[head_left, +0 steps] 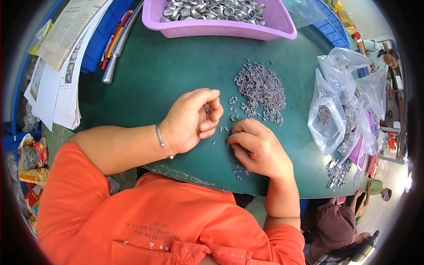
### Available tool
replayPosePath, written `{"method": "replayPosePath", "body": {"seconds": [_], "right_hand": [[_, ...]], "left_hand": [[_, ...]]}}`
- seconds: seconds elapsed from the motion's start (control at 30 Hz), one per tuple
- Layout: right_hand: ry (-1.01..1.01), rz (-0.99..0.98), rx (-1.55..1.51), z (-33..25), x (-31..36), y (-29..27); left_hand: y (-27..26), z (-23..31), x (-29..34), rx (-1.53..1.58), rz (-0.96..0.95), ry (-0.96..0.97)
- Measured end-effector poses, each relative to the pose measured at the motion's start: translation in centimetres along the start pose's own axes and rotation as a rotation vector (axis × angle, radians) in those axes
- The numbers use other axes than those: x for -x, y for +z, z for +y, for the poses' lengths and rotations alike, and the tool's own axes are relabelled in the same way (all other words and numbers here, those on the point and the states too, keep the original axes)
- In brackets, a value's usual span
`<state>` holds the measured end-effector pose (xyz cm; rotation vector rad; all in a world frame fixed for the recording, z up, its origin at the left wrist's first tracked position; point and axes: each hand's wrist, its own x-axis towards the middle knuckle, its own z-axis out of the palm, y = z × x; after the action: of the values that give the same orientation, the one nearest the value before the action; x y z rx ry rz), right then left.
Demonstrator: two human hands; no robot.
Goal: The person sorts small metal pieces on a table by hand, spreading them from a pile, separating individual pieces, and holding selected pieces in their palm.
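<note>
A heap of tiny dark grey metal pieces (260,88) lies on the green tabletop (145,97), with a few strays at its near left edge. My left hand (192,117) is held left of the heap, palm turned inward and fingers curled in. Something small and greyish shows between those fingers, too little to name. Just below the heap, my right hand (256,145) has its fingers bent down and drawn together; their tips are partly hidden. Loose grey bits (223,129) lie between the two hands, and another small group (240,171) lies beneath my right wrist.
A pink basket (221,33) of silvery ring-like metal parts stands at the far edge. Clear plastic bags (327,119) with grey pieces lie right, near a shiny pile (338,173). Papers (66,84), pens (117,37) and a metal rod (109,70) are left. Another person (333,225) sits at lower right.
</note>
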<state>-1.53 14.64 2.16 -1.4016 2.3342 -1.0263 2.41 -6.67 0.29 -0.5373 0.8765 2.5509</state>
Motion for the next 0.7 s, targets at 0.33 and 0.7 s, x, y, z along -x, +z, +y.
{"method": "replayPosePath", "body": {"seconds": [0.33,0.7], "right_hand": [[0.078,0.105,0.083,0.0,-0.1,0.7],[0.112,0.2,-0.015,0.7,0.5,-0.9]], "left_hand": [[-0.1,-0.2,-0.1,-0.003,-0.007,0.007],[-0.1,0.1,-0.2,0.0,-0.016,-0.005]]}}
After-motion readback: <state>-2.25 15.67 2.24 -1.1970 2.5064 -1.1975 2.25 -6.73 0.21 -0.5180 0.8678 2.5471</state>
